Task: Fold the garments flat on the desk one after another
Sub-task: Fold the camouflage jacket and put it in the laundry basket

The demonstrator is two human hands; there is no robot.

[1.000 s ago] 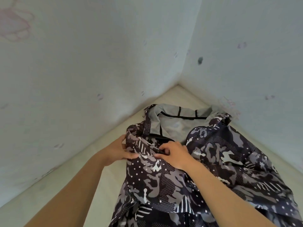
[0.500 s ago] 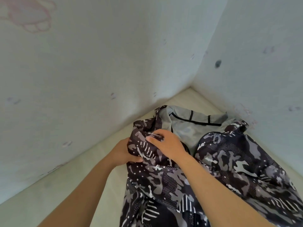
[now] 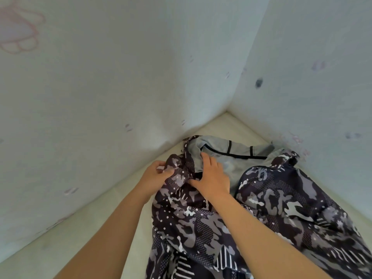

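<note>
A black, grey and white camouflage jacket point(image 3: 201, 224) is being handled on the cream worktop point(image 3: 80, 238). It is lying spread open, with its collar end pushed up toward the far corner, where the left wall point(image 3: 120, 77) and the right wall point(image 3: 312, 97) are being met by the worktop's edges. The grey lining point(image 3: 231, 170) is being shown between the two front panels, with black trim point(image 3: 231, 156) running across it near the collar.

The left front panel is being bunched up by the left grip point(image 3: 157, 175), whose fingers are being curled round a fold of the patterned cloth near the shoulder. The right grip point(image 3: 213, 178) is being laid flat on the jacket just beside it, with its fingers point(image 3: 206, 160) stretched out over the edge of the grey lining and its thumb pointed toward the dark bunched cloth; nothing is being clasped by it. The two forearms are being reached in from the near edge, the right one across the left panel.

The right panel is being left draped toward the right edge of the worktop, close to the right wall. A faint pink drawing point(image 3: 18, 33) is being shown high on the left wall, and a dark spot point(image 3: 259, 82) on the right one.
</note>
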